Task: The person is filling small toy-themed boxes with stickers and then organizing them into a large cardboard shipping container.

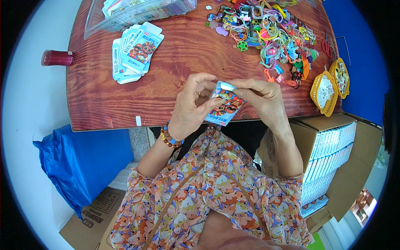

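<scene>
At the centre of the frame, just over the near edge of the wooden counter [100, 104], we hold a small light-blue carton [224, 106] printed with cartoon figures between both hands. Our left hand [192, 106] grips its left side, thumb and fingers pinched narrow on the cardboard, a bead bracelet [170, 138] at the wrist. Our right hand [260, 100] lies over the top right corner, fingers pressed on the white end flap, which looks partly folded down; we cannot tell whether anything is already inside.

As for progress, we judge the work well under way but far from over. At the right edge of the frame an open cardboard box [329, 154] stands packed with rows of cartons of the same blue, apparently made up. At the upper left, a fanned stack of flat cartons [135, 52] lies on the counter, not yet folded, beside a clear plastic tray [125, 14] with more printed sheets. At the upper right, a large heap of small colourful toys [271, 33] spreads over the counter, and two yellow baskets [331, 85] sit near its right end. So the carton in hand seems one of many, with its flap not yet shut and plenty of flats and toys left.
</scene>
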`<move>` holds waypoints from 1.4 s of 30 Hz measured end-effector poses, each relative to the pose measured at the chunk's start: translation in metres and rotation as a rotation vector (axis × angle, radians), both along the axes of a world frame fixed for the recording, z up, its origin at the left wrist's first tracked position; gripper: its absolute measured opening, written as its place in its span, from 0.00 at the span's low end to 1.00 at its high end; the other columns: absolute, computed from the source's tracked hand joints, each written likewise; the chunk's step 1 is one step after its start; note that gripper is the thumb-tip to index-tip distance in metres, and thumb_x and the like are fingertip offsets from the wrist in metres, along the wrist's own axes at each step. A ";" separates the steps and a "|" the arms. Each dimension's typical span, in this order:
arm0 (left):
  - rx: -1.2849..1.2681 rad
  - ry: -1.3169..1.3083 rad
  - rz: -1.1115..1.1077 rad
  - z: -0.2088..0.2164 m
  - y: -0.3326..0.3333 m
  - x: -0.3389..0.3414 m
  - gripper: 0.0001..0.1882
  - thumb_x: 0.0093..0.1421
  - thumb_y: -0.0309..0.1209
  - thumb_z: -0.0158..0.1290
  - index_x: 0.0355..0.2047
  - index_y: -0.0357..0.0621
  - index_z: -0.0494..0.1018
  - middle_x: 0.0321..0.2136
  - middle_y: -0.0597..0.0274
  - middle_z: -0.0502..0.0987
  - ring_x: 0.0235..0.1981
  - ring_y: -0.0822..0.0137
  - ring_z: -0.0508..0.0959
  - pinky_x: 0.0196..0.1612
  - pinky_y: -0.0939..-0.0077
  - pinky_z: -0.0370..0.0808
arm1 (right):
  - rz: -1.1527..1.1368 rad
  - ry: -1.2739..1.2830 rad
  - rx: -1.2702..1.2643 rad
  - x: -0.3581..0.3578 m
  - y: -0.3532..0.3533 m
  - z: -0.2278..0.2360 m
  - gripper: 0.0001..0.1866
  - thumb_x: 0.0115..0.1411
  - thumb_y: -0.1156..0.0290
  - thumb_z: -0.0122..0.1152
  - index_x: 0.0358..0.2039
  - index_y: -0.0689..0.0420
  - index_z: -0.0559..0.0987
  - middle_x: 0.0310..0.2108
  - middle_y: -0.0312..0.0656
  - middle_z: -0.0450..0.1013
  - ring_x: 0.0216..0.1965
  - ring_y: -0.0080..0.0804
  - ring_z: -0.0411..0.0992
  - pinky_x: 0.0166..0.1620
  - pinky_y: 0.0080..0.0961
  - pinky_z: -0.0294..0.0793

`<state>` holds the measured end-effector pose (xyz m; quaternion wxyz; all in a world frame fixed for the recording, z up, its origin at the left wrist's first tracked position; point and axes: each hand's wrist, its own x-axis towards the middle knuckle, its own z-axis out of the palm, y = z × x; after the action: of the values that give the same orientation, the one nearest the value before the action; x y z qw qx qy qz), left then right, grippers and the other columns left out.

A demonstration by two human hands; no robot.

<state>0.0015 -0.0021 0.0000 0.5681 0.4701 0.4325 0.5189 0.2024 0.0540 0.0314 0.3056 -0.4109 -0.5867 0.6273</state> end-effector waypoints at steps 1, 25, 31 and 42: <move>0.004 0.018 0.002 -0.001 0.000 0.001 0.25 0.62 0.21 0.59 0.56 0.41 0.61 0.40 0.56 0.78 0.40 0.70 0.80 0.43 0.76 0.78 | -0.006 -0.019 0.021 0.000 -0.001 -0.001 0.12 0.62 0.82 0.59 0.46 0.62 0.83 0.42 0.42 0.81 0.44 0.24 0.78 0.49 0.21 0.77; -0.091 -0.035 0.029 -0.007 -0.006 0.015 0.17 0.64 0.23 0.56 0.53 0.38 0.70 0.39 0.62 0.79 0.39 0.75 0.79 0.42 0.79 0.78 | -0.051 -0.162 0.371 0.016 -0.019 -0.025 0.20 0.55 0.81 0.68 0.50 0.62 0.81 0.47 0.47 0.78 0.50 0.35 0.77 0.49 0.28 0.79; -0.069 -0.094 -0.027 -0.010 -0.011 0.018 0.17 0.64 0.23 0.57 0.52 0.37 0.69 0.41 0.62 0.78 0.40 0.75 0.78 0.43 0.80 0.78 | 0.094 -0.138 0.501 0.024 -0.009 -0.018 0.15 0.54 0.81 0.68 0.44 0.62 0.83 0.45 0.47 0.79 0.48 0.35 0.77 0.47 0.28 0.80; 0.233 0.132 -0.021 -0.005 -0.008 0.025 0.17 0.61 0.17 0.57 0.51 0.37 0.76 0.41 0.60 0.75 0.40 0.72 0.76 0.43 0.79 0.73 | -0.019 -0.008 0.163 0.037 -0.019 -0.017 0.14 0.60 0.81 0.63 0.48 0.65 0.81 0.40 0.42 0.80 0.43 0.25 0.78 0.46 0.22 0.79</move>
<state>0.0266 -0.0099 -0.0049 0.4854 0.5704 0.4007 0.5277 0.2397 0.0349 0.0142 0.3416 -0.3926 -0.6333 0.5728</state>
